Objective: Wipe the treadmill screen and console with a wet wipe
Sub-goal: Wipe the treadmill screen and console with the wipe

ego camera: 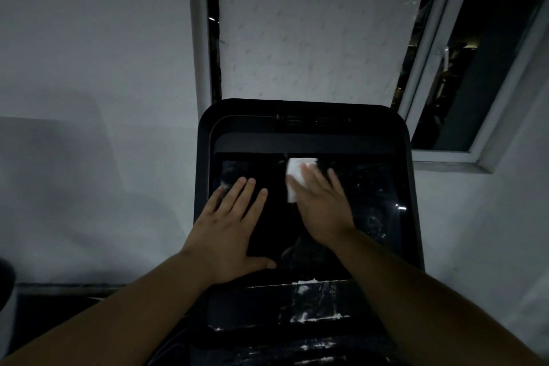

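A black treadmill console (306, 125) fills the centre, with a dark glossy screen (374, 202) set in it. My right hand (322, 202) lies flat on the upper middle of the screen, pressing a white wet wipe (294, 171) under its fingers; the wipe sticks out above and to the left of them. My left hand (230, 226) rests flat on the left part of the screen, fingers spread, holding nothing. Smears and specks show on the right side of the screen. White residue marks the panel below the screen (309, 300).
A grey-white wall (89, 68) stands behind and to the left of the console. A window with a white frame (427, 53) and a pale blind (315, 24) is directly behind; an opened pane at the right shows darkness outside. The room is dim.
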{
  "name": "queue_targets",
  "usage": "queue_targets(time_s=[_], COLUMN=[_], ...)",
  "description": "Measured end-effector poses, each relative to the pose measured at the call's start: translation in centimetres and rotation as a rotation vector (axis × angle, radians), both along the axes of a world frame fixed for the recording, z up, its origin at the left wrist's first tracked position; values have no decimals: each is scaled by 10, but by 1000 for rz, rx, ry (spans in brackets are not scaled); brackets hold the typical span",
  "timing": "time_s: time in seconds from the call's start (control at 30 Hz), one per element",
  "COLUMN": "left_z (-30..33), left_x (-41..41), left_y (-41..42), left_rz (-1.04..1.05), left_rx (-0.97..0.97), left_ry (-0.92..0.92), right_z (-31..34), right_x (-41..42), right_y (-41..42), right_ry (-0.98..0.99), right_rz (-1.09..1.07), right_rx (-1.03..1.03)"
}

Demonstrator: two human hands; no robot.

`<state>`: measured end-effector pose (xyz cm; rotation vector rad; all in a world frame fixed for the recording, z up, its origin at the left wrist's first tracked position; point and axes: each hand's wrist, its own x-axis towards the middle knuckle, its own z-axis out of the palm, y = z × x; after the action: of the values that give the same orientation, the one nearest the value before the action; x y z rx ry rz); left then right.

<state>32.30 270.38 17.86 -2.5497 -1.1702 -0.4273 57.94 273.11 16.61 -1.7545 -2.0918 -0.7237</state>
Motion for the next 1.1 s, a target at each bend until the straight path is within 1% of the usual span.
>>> queue_targets(time_s=[0.1, 0.2, 0.23, 0.3, 0.37, 0.4, 0.43, 0.5, 0.57, 0.63, 0.7, 0.77, 0.83, 0.87, 0.93, 1.0, 1.1], left_z=[-6, -13, -15, -16, -14, -12, -11, -10, -9, -12, -13, -11, -2, 4, 21, 41, 77], left_x=[-5, -7, -9, -18, -35, -44, -52, -61, -62, -61, -63, -66, -69, -69, -60, -34, 33], left_y=[4, 9, 11, 18, 27, 31, 35, 40, 43, 45, 44, 43, 41, 41, 46, 54, 70], left_rz=[31, 62, 66, 80, 113, 132, 147, 161, 168, 169, 162, 147, 141, 142, 146, 111, 45], left_rx=[4, -5, 1, 20, 24, 21, 16, -2, -13, -13, -20, -19, -18, -5, 22, 24, -29], left_ry=[47, 101, 110, 127, 164, 193, 227, 291, 317, 328, 326, 332, 353, 353, 333, 303, 246], right_z=[1, -1, -3, -7, -13, -12, -10, -7, -3, -4, -7, -14, -14, -11, -9, -9, -17], right_x=[44, 26, 13, -6, -6, 2, 11, 34, 50, 49, 32, 20, 27, 37, 56, 59, 46], right_y=[-11, -6, -3, -3, -8, -9, -10, -11, -14, -14, -12, -10, -13, -13, -14, -14, -15], right_ry=[47, 140, 158, 104, 42, 42, 55, 90, 136, 207, 236, 172, 144, 160, 175, 172, 153], right_rz=[-154, -192, -158, -37, 57, 69, 51, -53, -159, -210, -164, -52, -2, -19, -119, -176, -107], right_rx=[-18, 6, 15, -6, -21, -10, 8, 17, -30, -17, 21, 0, -11, 1, 22, -8, -30])
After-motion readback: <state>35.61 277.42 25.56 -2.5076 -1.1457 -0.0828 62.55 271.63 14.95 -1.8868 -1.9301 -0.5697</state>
